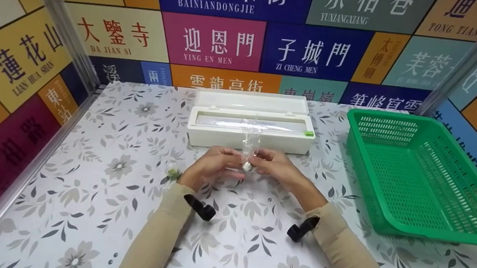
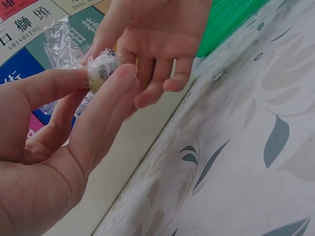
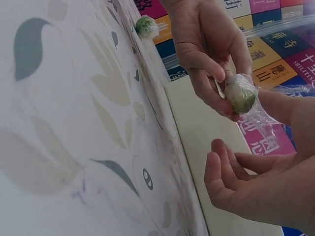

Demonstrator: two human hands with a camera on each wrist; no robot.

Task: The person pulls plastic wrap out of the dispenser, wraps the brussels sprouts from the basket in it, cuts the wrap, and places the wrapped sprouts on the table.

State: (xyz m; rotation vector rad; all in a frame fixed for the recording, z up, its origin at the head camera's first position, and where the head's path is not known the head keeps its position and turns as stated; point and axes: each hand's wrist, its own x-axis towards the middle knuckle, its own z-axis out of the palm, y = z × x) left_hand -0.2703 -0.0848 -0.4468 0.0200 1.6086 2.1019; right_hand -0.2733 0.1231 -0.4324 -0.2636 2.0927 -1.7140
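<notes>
Between both hands is a small round ball (image 3: 241, 94), pale on one side and green on the other, wrapped in clear plastic film (image 2: 64, 46). My left hand (image 1: 215, 164) pinches this ball between thumb and fingertips. From the other side, my right hand (image 1: 276, 164) pinches the film close against the ball, its other fingers loosely bent. The film's loose, crinkled end (image 1: 251, 139) sticks out past the fingers toward the white box. Another green and white ball (image 1: 173, 173), also with a shiny film on it, lies on the table beside my left wrist.
Just beyond the hands stands a white film dispenser box (image 1: 217, 138) with its lid (image 1: 251, 102) raised and a green slider (image 1: 308, 133) at its right end. A green plastic basket (image 1: 370, 195) sits at the right. Printed panels (image 1: 211, 42) wall the back and sides.
</notes>
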